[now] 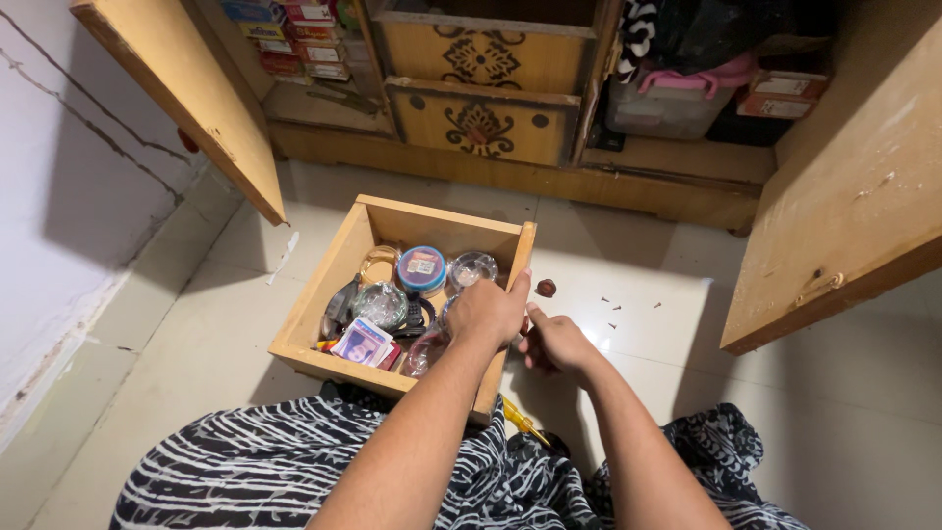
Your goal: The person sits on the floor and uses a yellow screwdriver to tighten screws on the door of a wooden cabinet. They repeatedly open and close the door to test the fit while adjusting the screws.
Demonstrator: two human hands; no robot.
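Observation:
A wooden drawer (324, 294) sits on the tiled floor in front of me, filled with small things. My left hand (488, 312) grips the right side wall of the drawer from above. My right hand (555, 344) is just outside that wall, low by the floor, fingers curled; whether it holds anything is hidden. Inside the drawer lie a round blue-lidded tin (421, 268), clear round containers (381, 304), a small printed packet (362, 343) and dark tools (340, 306).
A brown knob-like piece (546, 288) and a few small screws (610, 310) lie on the tiles right of the drawer. A yellow-handled tool (520, 419) lies by my lap. A wooden cabinet (480, 123) stands behind, its doors (844, 196) open on both sides.

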